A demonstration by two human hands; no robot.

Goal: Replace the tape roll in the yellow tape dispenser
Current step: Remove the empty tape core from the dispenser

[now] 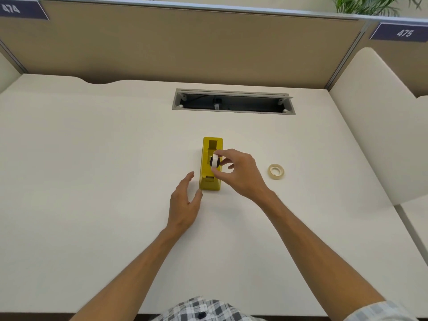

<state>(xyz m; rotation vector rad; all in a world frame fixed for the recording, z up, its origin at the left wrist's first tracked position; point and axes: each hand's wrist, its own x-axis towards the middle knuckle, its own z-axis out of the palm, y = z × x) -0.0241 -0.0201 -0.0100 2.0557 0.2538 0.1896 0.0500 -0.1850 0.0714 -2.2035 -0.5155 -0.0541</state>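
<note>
The boxy yellow plastic tape dispenser (211, 164) sits pretty much dead centre on the plain white desk (92, 158), long side running toward 12 o'clock, the cutter end nearest the person. The right hand (239, 173) comes in from 4 o'clock and pinches a small white tape roll on a black hub (214, 161) between thumb and fingertips, right over the dispenser's open cradle. Hard to say if the roll is seated in the slot or just above it.

The left hand (185, 202) rests at about 7 o'clock of the dispenser, fingers spread loose and gripping nothing, thumb tip just beside the dispenser's near left corner; can't tell if it actually touches.

Off at 3 o'clock from the dispenser, well apart, a second cream-coloured ring of tape (276, 171) lies flat on the desk. Up at 12 o'clock there's a grey-framed open cable slot (233, 101) cut into the desktop, with a tan partition panel (185, 42) behind it.
</note>
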